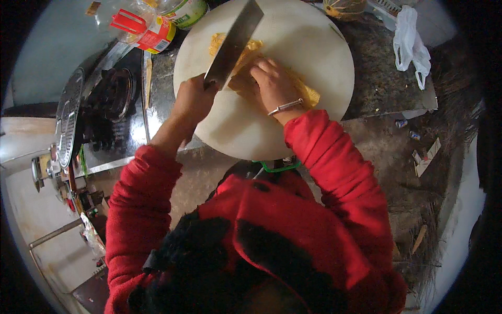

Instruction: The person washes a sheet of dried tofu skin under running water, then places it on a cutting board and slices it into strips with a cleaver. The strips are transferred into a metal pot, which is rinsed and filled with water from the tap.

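Note:
On a round white cutting board [321,51] lies a wrinkled, folded yellow sheet of food [309,93], perhaps tofu skin. My left hand [195,98] grips the handle of a cleaver [237,41], whose broad blade points away from me and slants over the far-left part of the food. With curled fingers, my right hand [270,84] presses on the middle of the food, just right of the blade. The hand and blade hide part of the sheet. Loose-looking yellow pieces [254,45] show beyond the blade's right side. The cutting edge's contact with the food cannot be made out.
Left of the board are a dark stovetop [113,98] and a jar with a red label [155,37]; a green-labelled jar [188,15] stands behind. To the right, a white plastic bag [410,43] hangs near the edge of the stone counter [376,74]. Cans [414,136] litter the floor.

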The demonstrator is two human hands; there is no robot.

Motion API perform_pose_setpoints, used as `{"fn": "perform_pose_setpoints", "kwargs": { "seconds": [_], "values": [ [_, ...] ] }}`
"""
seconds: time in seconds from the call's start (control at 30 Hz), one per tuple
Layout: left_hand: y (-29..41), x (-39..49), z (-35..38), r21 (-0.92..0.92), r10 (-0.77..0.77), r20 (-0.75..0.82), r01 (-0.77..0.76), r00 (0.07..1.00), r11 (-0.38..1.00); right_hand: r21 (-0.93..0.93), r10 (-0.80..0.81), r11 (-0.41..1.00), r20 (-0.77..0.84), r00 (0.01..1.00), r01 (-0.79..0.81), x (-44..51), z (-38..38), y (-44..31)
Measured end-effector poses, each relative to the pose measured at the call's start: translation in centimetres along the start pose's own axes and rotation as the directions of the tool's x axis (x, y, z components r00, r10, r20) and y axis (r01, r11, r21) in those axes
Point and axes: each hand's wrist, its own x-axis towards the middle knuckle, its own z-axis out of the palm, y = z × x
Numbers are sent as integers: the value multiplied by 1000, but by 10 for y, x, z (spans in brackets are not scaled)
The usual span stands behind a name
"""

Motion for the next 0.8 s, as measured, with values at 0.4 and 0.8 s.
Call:
{"fn": "perform_pose_setpoints", "kwargs": {
  "seconds": [0.4, 0.8],
  "values": [
    [11, -45, -47, 306, 51, 220, -119, 974, 945, 173, 66, 982, 48, 997, -74, 2, -4, -3],
    [53, 28, 1, 419, 154, 327, -289, 932, 861, 31, 114, 992, 235, 965, -125, 0, -5, -2]
  ]
}}
